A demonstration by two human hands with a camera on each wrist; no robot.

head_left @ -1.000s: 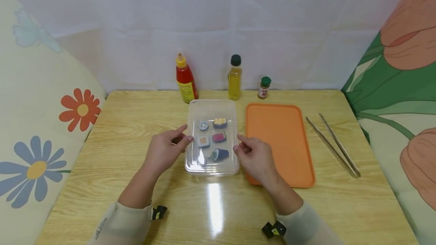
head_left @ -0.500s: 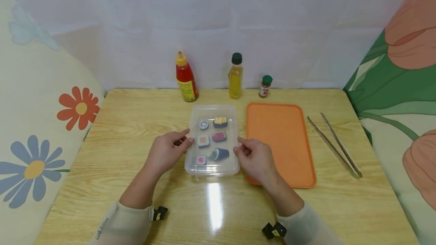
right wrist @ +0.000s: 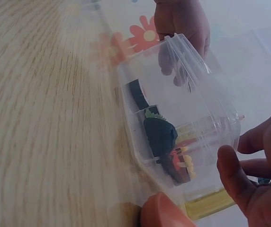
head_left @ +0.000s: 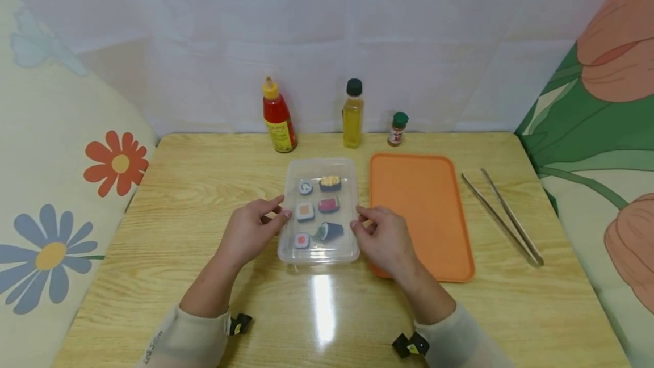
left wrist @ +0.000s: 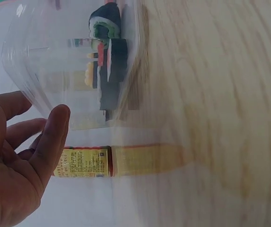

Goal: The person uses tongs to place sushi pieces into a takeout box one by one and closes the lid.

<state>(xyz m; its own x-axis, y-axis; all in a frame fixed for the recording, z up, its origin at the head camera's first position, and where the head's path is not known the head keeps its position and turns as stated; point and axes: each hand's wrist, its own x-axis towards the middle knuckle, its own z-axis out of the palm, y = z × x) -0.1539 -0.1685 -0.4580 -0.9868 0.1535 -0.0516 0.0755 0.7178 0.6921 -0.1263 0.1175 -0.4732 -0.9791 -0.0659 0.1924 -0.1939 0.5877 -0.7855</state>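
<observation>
A clear plastic food box (left wrist: 36, 71) stands on the table with several sushi pieces (head_left: 329, 204) inside, among them rolls and a dark cone-shaped hand roll (head_left: 331, 231). Its clear lid (head_left: 321, 167) lies over the top; whether every edge is pressed down I cannot tell. My left hand (head_left: 249, 229) pinches the lid's left edge between thumb and fingers. Opposite it, my right hand (head_left: 384, 237) holds the right edge the same way. Through the box's clear wall, the right wrist view shows the sushi pieces resting on the bottom.
To the right lies an orange tray (head_left: 416, 209), partly under my right forearm, with metal tongs (head_left: 503, 217) beyond it. A red sauce bottle (head_left: 278, 118), an oil bottle (head_left: 352, 115) and a green-capped spice jar (head_left: 397, 129) stand along the back edge.
The lid's far edge has come down towards me and the bright glare over the near left sushi roll has gone. Both hands have stayed nearly in place at the sides.
</observation>
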